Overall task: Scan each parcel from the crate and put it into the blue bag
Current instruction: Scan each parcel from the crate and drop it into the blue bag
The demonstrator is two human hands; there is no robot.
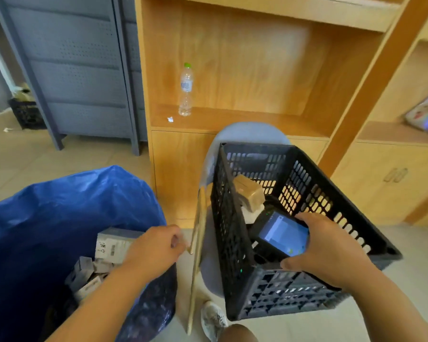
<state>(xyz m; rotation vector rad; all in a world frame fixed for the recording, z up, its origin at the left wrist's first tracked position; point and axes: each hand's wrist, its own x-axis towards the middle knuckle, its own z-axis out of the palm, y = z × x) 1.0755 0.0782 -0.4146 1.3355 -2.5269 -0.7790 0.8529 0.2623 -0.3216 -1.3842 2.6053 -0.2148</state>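
Observation:
A black plastic crate (336,193) sits tilted on a grey chair (252,132). Inside it lies a brown taped parcel (248,191). My right hand (331,248) grips a handheld scanner (282,233) with a lit screen, held over the crate and pointing toward that parcel. My left hand (156,248) hovers between the crate and the open blue bag (59,208), its fingers curled and pinching the edge of a thin flat cardboard parcel (198,243) seen edge-on beside the crate. Several white and grey parcels (109,245) lie in the bag.
A wooden shelf unit (257,70) stands behind the chair, with a water bottle (186,90) on its ledge. A grey metal rack (72,70) and another black crate (26,113) stand at the back left. My shoe (213,319) is on the tiled floor below the crate.

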